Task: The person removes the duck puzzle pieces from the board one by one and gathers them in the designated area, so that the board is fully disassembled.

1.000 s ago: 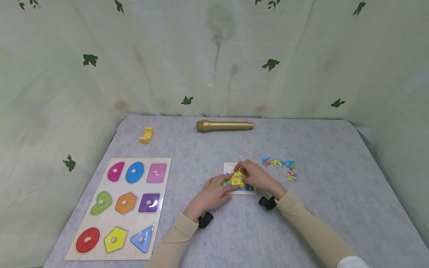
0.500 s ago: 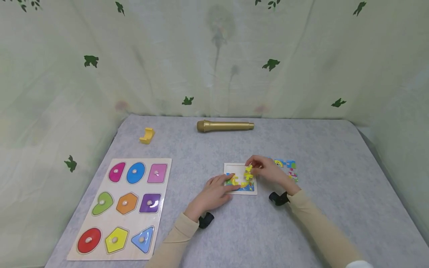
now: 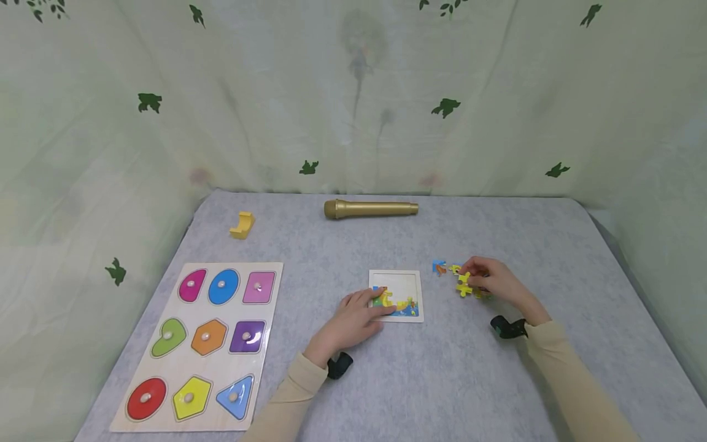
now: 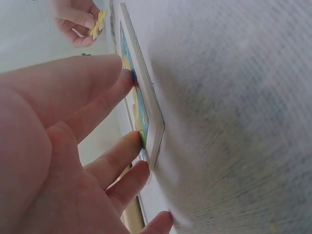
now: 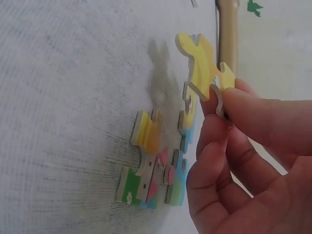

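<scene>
A small jigsaw puzzle tray (image 3: 394,274) with a pale frame lies mid-table, its lower part filled with pieces and its upper part bare. My left hand (image 3: 348,319) rests on its lower left with fingers spread, touching the frame and pieces. To the right, my right hand (image 3: 497,283) pinches a yellow puzzle piece (image 5: 202,63) between thumb and fingers, lifted off the table. Beneath it lie loose pieces: a yellow, white and green piece (image 5: 141,165) and a blue and green one (image 5: 176,185). A blue and brown piece (image 3: 439,267) lies left of that hand.
A wooden knob-puzzle board (image 3: 212,393) with coloured shapes lies at the left. At the back are a gold toy microphone (image 3: 372,209) and a small yellow curved block (image 3: 242,225). A pale curtain (image 3: 353,92) hangs behind the table.
My right hand has lifted a yellow piece out of the tray and carried it right, over the loose pieces. My left hand has stayed on the tray.
</scene>
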{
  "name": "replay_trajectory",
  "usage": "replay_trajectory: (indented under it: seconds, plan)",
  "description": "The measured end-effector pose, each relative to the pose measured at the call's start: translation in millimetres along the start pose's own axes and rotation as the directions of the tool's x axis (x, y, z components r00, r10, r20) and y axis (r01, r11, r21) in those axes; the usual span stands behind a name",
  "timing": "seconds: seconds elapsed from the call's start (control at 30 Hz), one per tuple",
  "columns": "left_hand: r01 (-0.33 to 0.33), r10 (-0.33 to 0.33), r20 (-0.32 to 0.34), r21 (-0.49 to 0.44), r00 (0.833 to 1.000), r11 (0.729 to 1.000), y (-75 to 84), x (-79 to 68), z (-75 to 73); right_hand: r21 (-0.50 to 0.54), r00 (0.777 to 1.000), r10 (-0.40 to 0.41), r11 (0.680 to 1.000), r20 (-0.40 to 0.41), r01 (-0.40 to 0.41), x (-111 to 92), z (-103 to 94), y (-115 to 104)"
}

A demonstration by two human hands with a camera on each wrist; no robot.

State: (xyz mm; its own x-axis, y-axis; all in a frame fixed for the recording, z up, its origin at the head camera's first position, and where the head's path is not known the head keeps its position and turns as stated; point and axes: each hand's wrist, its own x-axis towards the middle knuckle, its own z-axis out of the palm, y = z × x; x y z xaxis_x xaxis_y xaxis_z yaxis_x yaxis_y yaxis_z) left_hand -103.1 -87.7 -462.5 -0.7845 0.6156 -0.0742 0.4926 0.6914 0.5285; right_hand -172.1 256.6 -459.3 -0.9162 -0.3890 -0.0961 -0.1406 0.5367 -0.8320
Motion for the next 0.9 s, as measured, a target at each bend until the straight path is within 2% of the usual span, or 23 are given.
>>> replay_trajectory:
  seconds: [0.13,0.43,0.77,0.9]
  plan:
    - [0.001,-0.001,-0.004,0.004,1.0,1.0,-0.8,0.7,1.2,-0.037,1.0,-0.017,0.999,0.007,0.017,1.2,-0.3,0.1]
    - [0.008,-0.008,-0.009,0.004,1.0,1.0,-2.1,1.1,4.2,-0.28,1.0,-0.021,0.96,-0.022,0.014,7.2,11.7,-4.1]
    - [-0.007,0.007,-0.025,-0.001,1.0,1.0,-2.7,-0.6,6.4,-0.38,0.998,-0.018,0.925,-0.066,-0.009,6.9,23.1,-1.7]
    - [-0.039,0.038,-0.036,-0.014,0.999,0.999,-7.2,-2.3,6.3,-0.387,0.996,-0.037,0.922,-0.081,0.003,6.7,25.6,-5.9]
